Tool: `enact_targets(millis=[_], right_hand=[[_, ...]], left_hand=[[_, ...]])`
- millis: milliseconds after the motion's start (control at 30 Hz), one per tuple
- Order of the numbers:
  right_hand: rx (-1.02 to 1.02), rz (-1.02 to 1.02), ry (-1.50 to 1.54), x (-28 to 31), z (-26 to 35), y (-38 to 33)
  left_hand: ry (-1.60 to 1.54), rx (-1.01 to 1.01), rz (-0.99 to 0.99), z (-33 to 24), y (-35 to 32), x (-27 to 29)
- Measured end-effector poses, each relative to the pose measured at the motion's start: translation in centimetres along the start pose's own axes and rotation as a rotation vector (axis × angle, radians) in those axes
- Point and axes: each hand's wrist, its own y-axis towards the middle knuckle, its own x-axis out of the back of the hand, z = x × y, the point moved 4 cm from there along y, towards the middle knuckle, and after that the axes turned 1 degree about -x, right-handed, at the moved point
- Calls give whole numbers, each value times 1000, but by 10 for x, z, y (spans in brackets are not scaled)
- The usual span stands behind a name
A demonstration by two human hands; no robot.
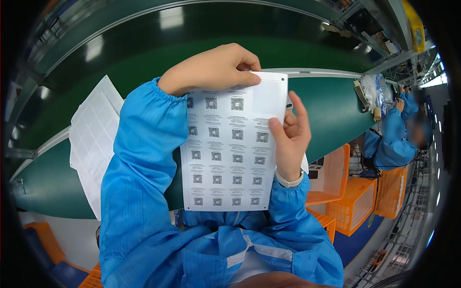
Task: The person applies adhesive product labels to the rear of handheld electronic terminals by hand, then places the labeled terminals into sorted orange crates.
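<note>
Peeling stage: left hand pinching, seemingly, a sticker off label sheet (top corner), right hand gripping its edge; next needs clean lift

We see bright, even overhead light. Pale rectangular glare patches lie on the glossy dark green curved surface above and left of our hands. The white printed label sheet between our hands is sharp. Straight edges bow toward the black rim, and the co-worker in blue far right is blurred.
</note>
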Motion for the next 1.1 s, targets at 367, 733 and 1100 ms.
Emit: enact_targets(millis=[367,733,1100], right_hand=[[281,-259,-348,48,41,-35],[594,-276,-858,18,79,-39],[873,-346,-969,-9,76,-42]], left_hand=[[-363,-371,218,-48,-17,-8],[-408,-274,250,-65,-29,-12],[-287,-313,199,-71,-32,-21]])
